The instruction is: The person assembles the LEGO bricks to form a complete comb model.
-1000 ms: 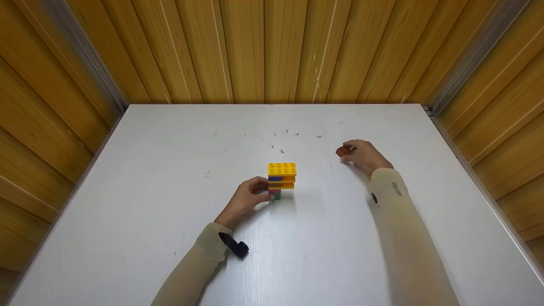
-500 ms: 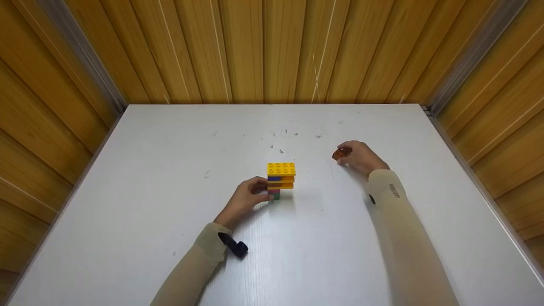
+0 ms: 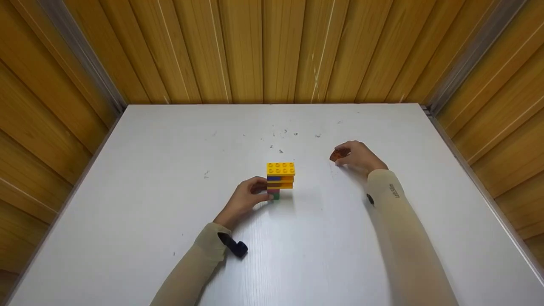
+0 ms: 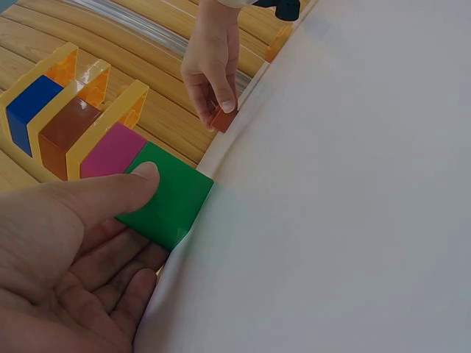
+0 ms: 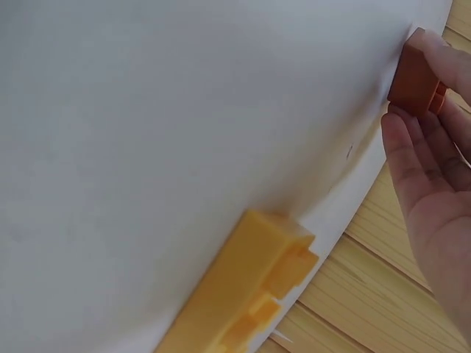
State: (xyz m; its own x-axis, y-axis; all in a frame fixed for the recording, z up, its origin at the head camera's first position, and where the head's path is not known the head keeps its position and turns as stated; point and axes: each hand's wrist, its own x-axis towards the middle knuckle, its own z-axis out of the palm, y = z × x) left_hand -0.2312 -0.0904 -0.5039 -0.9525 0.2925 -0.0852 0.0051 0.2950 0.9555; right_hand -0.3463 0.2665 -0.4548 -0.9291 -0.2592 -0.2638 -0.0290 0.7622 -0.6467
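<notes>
A tower of toy building bricks stands upright on the white table. At its base is a green brick (image 4: 176, 195), with a pink brick (image 4: 114, 151) on it. Above come yellow bricks that jut out to one side, with a brown brick (image 4: 70, 132) and a blue brick (image 4: 33, 107) between them; a yellow brick (image 3: 280, 169) tops it. My left hand (image 3: 244, 197) grips the green base, thumb on its near face. Off to the right, my right hand (image 3: 360, 156) pinches a loose reddish-brown brick (image 5: 413, 81) between thumb and fingers, low over the table.
A loose yellow brick (image 5: 228, 287) lies on the table near my right wrist; the head view hides it behind that arm. The white table (image 3: 127, 170) has small dark marks toward its back. Wood-look panels (image 3: 263, 51) rise behind and at both sides.
My right hand has moved slightly left with the brown brick, which has turned a little. The left hand and the tower stay in place.
</notes>
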